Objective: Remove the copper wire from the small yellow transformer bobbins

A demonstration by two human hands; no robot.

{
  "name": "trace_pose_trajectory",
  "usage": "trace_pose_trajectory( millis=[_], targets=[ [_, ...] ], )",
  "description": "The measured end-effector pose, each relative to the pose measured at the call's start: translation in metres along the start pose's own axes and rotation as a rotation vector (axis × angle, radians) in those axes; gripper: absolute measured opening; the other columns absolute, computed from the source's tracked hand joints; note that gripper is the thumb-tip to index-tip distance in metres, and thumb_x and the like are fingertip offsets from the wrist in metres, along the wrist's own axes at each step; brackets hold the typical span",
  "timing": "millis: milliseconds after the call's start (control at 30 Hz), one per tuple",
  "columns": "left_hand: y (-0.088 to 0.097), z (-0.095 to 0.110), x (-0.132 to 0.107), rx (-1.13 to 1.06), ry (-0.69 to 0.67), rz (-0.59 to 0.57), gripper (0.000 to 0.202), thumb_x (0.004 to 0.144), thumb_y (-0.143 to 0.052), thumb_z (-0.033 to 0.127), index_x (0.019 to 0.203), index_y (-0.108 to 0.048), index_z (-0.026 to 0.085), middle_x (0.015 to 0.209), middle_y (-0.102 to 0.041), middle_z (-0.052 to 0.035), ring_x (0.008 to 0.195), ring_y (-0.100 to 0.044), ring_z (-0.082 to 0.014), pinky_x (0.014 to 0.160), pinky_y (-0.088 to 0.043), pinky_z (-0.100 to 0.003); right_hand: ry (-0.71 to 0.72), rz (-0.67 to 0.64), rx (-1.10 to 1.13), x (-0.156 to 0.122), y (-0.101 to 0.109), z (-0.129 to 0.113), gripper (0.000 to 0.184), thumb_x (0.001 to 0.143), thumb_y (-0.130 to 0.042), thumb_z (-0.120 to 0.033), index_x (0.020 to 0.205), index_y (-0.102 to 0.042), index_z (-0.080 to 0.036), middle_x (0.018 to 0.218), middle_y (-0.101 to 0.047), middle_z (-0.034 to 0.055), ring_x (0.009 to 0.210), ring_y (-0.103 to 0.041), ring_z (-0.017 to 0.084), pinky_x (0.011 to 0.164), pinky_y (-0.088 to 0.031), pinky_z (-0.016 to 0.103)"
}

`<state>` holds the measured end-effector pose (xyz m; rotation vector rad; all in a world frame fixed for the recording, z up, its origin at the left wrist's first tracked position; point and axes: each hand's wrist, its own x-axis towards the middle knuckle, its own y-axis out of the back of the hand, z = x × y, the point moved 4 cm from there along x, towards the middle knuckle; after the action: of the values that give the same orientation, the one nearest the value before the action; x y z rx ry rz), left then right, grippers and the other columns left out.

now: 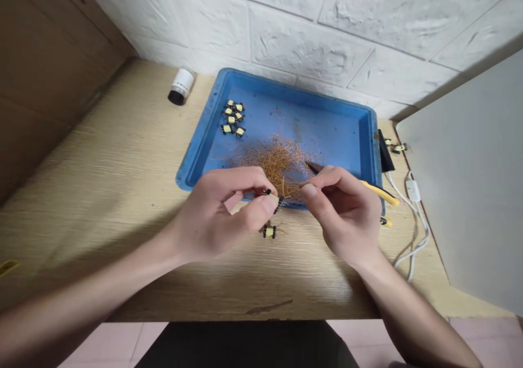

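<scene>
Small transformer bobbin [274, 200] with yellow tape and black pins: we see it pinched between thumb and forefinger of the left hand [216, 215], just over the near rim of the blue plastic tray [286, 83], and mostly hidden by the fingers. The right hand [343, 215] is curled around a yellow-handled tool [379, 192], with the handle running out to the right past the tray's right rim and the dark tip [312, 167] pointing far and left over the wire. We can't tell if the right fingertips [305, 190] touch the bobbin; they are just beside it, and the two hands are close but apart. In the tray we have a small group of matching bobbins [232, 118] toward the far left corner and a loose tangle of copper wire clippings [278, 164] in the middle, reaching under the hands. One more loose bobbin [268, 231] lies on the wooden surface [122, 194] just near of the tray, below the left hand. To the right of the tray are a flat black item [386, 151], another bobbin [397, 148] and a white cable with an inline switch [413, 191]. A white cylinder with a black cap [181, 86] lies on its side beyond the tray's far left corner, against a white textured wall [286, 30].
</scene>
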<state>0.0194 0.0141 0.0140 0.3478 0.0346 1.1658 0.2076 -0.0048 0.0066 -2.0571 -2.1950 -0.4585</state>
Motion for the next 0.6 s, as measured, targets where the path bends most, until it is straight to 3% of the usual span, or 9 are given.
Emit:
trace_pose_trajectory(
  millis=[67, 133, 267, 433, 600],
  targets=[
    [-0.0017, -0.0015, 0.0003, 0.021, -0.005, -0.022, 0.019, 0.091, -0.059, 0.021, 0.073, -0.065, 0.021, 0.067, -0.063, 0.005, 0.067, -0.058, -0.0119, 0.061, -0.042, -0.026, 0.063, -0.031, -0.021, -0.0004, -0.0003, -0.0018, 0.01, 0.104, -0.069, -0.017, 0.102, -0.075, -0.024, 0.084, -0.067, -0.0029, 0.074, -0.057, 0.01, 0.065, -0.047, 0.027],
    [-0.0024, -0.002, 0.0008, 0.052, -0.011, -0.052, 0.017, 0.091, -0.061, 0.022, 0.074, -0.066, 0.02, 0.069, -0.065, 0.0056, 0.068, -0.059, -0.0109, 0.064, -0.043, -0.025, 0.171, -0.1, -0.041, -0.0002, -0.002, -0.0056, 0.02, 0.104, -0.067, -0.015, 0.119, -0.076, -0.025, 0.101, -0.071, 0.0018, 0.092, -0.064, 0.014, 0.078, -0.053, 0.031],
    [-0.0008, -0.0005, 0.0035, 0.114, -0.042, -0.119, 0.017, 0.089, -0.065, 0.022, 0.073, -0.068, 0.02, 0.067, -0.063, 0.0076, 0.058, -0.049, -0.0078, 0.062, -0.043, -0.022, 0.285, -0.18, -0.144, 0.0018, -0.0035, -0.0088, 0.018, 0.102, -0.07, -0.014, 0.113, -0.078, -0.025, 0.115, -0.074, 0.0062, 0.112, -0.068, 0.02, 0.1, -0.056, 0.041],
    [0.0026, 0.0, 0.0083, 0.104, 0.017, -0.097, 0.016, 0.094, -0.068, 0.026, 0.08, -0.074, 0.021, 0.057, -0.049, 0.0093, 0.049, -0.034, -0.0077, 0.053, -0.035, -0.022, 0.234, -0.142, -0.148, 0.004, -0.0016, -0.0063, 0.01, 0.099, -0.075, -0.016, 0.102, -0.078, -0.026, 0.11, -0.075, 0.0054, 0.107, -0.069, 0.02, 0.098, -0.057, 0.042],
    [0.0031, -0.0007, 0.0092, 0.101, 0.061, -0.055, 0.024, 0.098, -0.073, 0.039, 0.083, -0.077, 0.021, 0.066, -0.061, 0.0048, 0.054, -0.04, -0.0095, 0.049, -0.029, -0.024, 0.211, -0.11, -0.126, 0.0045, -0.0017, -0.0053, 0.01, 0.097, -0.078, -0.018, 0.097, -0.076, -0.028, 0.1, -0.076, 0.0027, 0.1, -0.07, 0.021, 0.091, -0.058, 0.041]
  ],
)
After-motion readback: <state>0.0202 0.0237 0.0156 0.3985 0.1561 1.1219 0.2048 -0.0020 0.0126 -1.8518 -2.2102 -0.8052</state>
